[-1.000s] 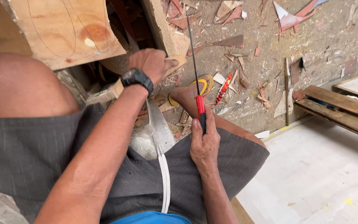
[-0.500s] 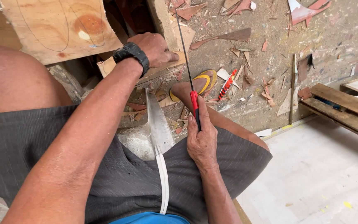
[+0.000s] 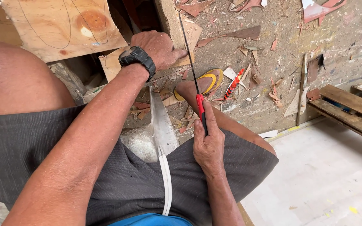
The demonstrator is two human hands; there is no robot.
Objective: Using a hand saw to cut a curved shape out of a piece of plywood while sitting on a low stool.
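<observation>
right hand closed around the red handle of a thin saw — blade running far, up against a wooden strip. left hand, wearing a black watch, presses flat on that strip beside the blade. scraps litter the floor.

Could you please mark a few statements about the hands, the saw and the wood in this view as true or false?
1. The right hand grips the red and black handle of a thin-bladed saw. True.
2. The left hand lies flat on the grey shorts. False: it presses on a wooden piece beside the blade.
3. A black watch sits on the left wrist. True.
4. The floor is swept clean. False: wood scraps and sawdust lie scattered on it.
5. A foot in a yellow sandal shows beyond the right hand. True.
</observation>
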